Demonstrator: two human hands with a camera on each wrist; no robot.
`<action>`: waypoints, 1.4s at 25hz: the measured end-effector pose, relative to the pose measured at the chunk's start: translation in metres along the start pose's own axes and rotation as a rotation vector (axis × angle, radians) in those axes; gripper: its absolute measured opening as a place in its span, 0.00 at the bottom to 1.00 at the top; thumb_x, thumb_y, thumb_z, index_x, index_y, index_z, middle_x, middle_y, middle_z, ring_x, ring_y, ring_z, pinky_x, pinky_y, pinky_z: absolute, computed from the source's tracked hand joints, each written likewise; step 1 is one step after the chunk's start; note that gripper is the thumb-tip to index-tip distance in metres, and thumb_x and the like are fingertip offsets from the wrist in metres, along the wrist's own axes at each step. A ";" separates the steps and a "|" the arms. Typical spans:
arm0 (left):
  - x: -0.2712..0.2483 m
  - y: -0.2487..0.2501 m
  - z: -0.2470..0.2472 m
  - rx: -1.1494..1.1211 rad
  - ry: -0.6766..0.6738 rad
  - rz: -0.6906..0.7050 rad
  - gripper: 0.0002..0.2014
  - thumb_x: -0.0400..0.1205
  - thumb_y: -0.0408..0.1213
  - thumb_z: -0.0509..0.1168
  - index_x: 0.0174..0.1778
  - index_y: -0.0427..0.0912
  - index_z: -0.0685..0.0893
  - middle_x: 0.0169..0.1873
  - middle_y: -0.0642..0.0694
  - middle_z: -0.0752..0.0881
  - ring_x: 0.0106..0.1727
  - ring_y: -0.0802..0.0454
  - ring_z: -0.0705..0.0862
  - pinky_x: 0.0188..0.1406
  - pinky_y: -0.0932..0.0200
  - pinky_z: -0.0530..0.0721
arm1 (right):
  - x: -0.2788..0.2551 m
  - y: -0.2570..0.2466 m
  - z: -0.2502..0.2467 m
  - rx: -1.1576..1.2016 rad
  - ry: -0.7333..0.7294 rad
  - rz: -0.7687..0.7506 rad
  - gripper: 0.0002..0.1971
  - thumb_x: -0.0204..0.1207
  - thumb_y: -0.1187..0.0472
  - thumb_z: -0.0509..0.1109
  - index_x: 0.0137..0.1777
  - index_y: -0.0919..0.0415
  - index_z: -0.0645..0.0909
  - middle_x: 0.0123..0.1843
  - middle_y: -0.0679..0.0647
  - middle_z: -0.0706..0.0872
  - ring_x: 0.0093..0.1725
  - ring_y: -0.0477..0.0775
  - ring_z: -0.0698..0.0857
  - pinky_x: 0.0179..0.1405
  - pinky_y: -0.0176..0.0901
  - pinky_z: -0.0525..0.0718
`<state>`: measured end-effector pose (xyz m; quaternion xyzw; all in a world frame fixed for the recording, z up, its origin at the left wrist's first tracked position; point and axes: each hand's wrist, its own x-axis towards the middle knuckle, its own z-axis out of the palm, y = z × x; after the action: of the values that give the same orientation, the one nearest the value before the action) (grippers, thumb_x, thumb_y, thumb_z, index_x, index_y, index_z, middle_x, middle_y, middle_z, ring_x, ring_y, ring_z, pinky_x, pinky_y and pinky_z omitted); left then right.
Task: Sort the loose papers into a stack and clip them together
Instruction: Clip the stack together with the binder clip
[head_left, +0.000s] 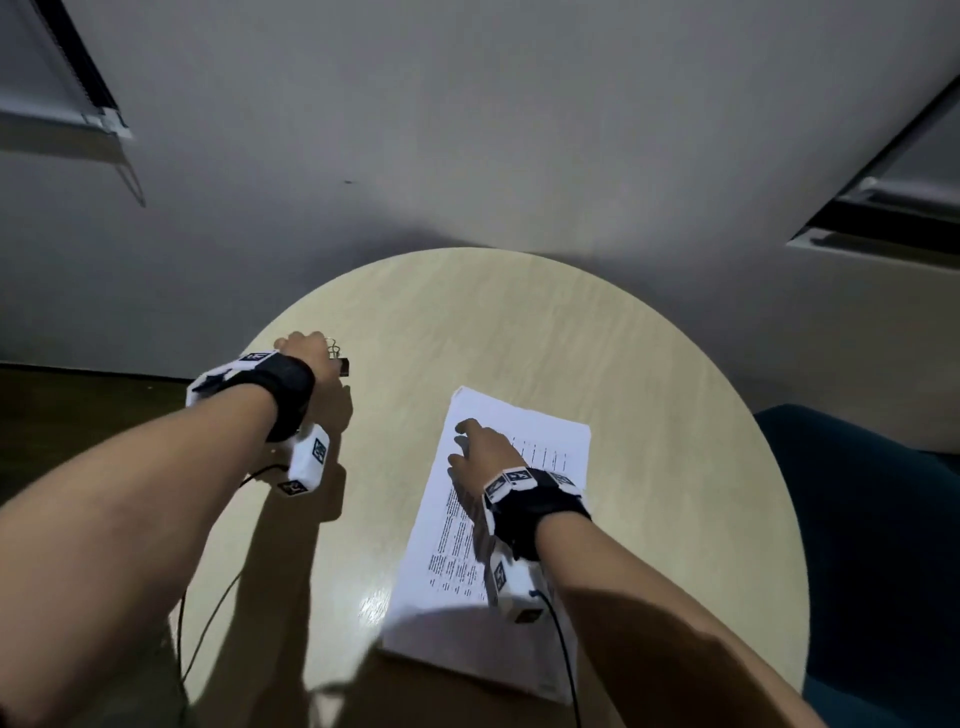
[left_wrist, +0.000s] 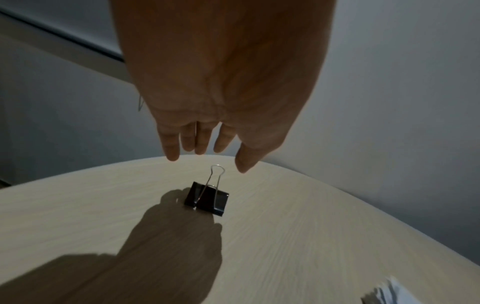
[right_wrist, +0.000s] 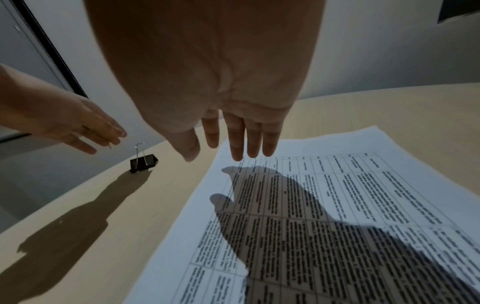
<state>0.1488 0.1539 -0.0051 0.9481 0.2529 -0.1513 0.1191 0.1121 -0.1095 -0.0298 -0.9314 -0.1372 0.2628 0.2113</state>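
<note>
A stack of printed white papers (head_left: 519, 499) (right_wrist: 337, 205) lies on the round table, right of centre. My right hand (head_left: 478, 447) (right_wrist: 226, 156) hovers over its far left part with straight fingers, holding nothing. A black binder clip (head_left: 344, 366) (left_wrist: 207, 198) (right_wrist: 143, 161) with silver wire handles stands on the table at the far left. My left hand (head_left: 306, 345) (left_wrist: 207, 164) (right_wrist: 103, 142) hangs just above the clip, fingers and thumb spread either side of the upright handle, not touching it.
The table (head_left: 649, 364) is light wood and round, set close to a grey wall. A dark blue chair (head_left: 872, 519) stands at the right. Thin black cables (head_left: 208, 623) run from both wrist units across the near table edge.
</note>
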 end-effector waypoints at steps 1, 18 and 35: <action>0.008 0.001 0.003 0.008 -0.002 -0.008 0.21 0.83 0.44 0.61 0.67 0.32 0.75 0.68 0.28 0.76 0.70 0.31 0.73 0.67 0.48 0.71 | 0.005 0.002 0.000 -0.018 -0.005 0.003 0.22 0.80 0.60 0.63 0.73 0.61 0.68 0.71 0.61 0.79 0.71 0.63 0.76 0.67 0.52 0.77; -0.025 0.052 -0.015 -0.106 -0.186 0.643 0.12 0.76 0.34 0.69 0.48 0.48 0.72 0.39 0.47 0.87 0.41 0.45 0.83 0.39 0.59 0.75 | 0.039 -0.054 -0.029 0.468 0.041 -0.005 0.36 0.69 0.55 0.79 0.76 0.56 0.68 0.70 0.56 0.78 0.68 0.57 0.80 0.57 0.36 0.83; -0.138 0.145 -0.004 -0.011 -0.333 1.015 0.17 0.77 0.21 0.54 0.56 0.46 0.72 0.53 0.48 0.89 0.46 0.49 0.85 0.32 0.74 0.76 | -0.061 0.045 -0.061 0.568 0.058 0.248 0.14 0.68 0.66 0.77 0.54 0.64 0.84 0.42 0.56 0.84 0.45 0.58 0.85 0.55 0.52 0.88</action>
<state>0.1104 -0.0287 0.0687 0.9137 -0.2591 -0.2219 0.2208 0.1015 -0.1907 0.0226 -0.8519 0.0624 0.2877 0.4331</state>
